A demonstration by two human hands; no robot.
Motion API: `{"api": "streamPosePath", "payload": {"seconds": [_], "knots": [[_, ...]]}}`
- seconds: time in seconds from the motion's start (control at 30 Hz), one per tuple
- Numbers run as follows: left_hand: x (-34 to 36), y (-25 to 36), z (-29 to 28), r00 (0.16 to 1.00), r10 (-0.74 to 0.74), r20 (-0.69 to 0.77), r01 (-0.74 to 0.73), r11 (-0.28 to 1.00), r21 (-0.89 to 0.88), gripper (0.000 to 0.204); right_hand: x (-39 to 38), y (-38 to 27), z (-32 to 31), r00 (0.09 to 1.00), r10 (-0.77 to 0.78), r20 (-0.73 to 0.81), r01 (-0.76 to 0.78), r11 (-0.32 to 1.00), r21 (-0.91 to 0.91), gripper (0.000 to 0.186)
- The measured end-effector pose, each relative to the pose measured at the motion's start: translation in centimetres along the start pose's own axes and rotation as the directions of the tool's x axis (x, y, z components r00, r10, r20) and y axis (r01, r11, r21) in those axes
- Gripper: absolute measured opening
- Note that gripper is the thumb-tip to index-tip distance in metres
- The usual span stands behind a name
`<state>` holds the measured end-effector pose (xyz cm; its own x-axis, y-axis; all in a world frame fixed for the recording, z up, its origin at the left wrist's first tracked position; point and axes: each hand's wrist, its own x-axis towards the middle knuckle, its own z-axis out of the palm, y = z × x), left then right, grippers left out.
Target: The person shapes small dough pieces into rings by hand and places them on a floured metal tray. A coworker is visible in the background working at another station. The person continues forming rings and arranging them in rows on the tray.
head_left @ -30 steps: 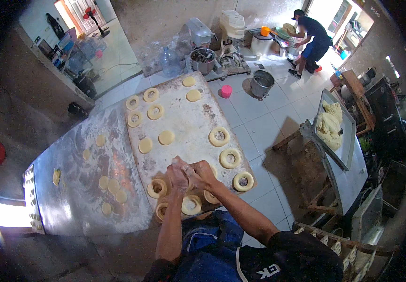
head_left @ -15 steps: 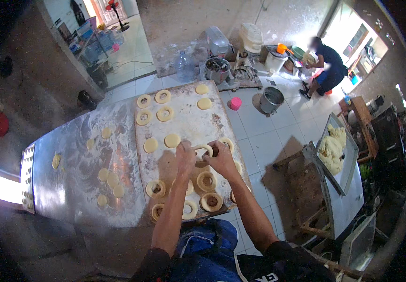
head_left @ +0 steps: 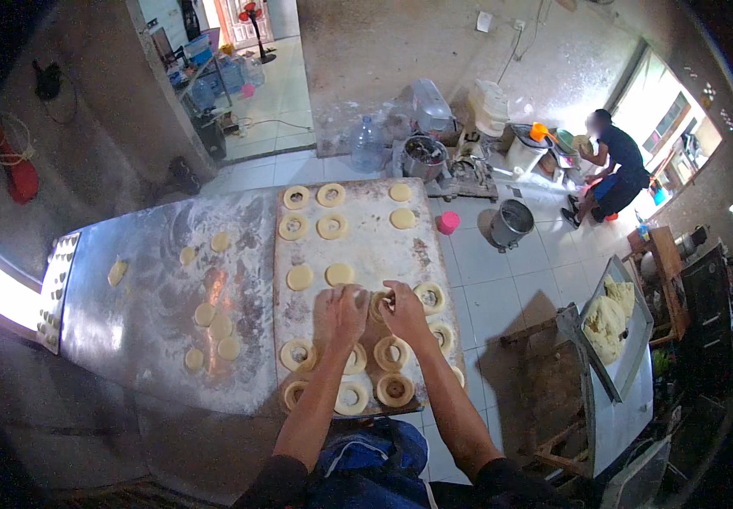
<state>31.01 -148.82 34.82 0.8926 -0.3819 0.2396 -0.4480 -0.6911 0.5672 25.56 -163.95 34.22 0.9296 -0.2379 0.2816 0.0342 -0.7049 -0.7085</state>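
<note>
Over the middle of the floured board (head_left: 366, 254), my left hand (head_left: 341, 312) and my right hand (head_left: 404, 312) meet at one pale dough ring (head_left: 377, 307). My right fingers are closed on its right side. The curled fingers of my left hand are at its left side, and their tips are partly hidden. Two flat dough discs, one of them a round disc (head_left: 340, 274), lie just beyond my left hand. Nearer me, several dough rings such as this ring (head_left: 392, 353) lie around and below my forearms. Another ring (head_left: 429, 297) sits right of my right hand.
A metal tabletop (head_left: 162, 297) with flour and dough discs extends left. At right, a tray (head_left: 635, 339) of dough stands on a stand. A metal bucket (head_left: 512, 222) and a pink cup (head_left: 449, 222) are on the floor. A person (head_left: 617, 161) bends near the far right opening.
The view has shifted, so the board appears lower and further right. The dough ring, stretched between my hands before, is now rounder and more upright-looking between them. The other person's arms have lifted.
</note>
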Motion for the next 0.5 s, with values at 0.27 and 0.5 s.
{"api": "streamPosePath", "payload": {"seconds": [0.27, 0.5], "knots": [[5.8, -14.1, 0.1, 0.922, -0.386, 0.027, 0.352, 0.865, 0.358, 0.03, 7.3, 0.0, 10.4, 0.884, -0.393, 0.253, 0.464, 0.805, -0.37, 0.046], [2.5, -12.8, -4.1, 0.962, -0.175, -0.208, 0.143, 0.977, -0.158, 0.028, 9.8, -1.9, 9.8, 0.95, 0.116, 0.291, -0.004, 0.934, -0.358, 0.015]]}}
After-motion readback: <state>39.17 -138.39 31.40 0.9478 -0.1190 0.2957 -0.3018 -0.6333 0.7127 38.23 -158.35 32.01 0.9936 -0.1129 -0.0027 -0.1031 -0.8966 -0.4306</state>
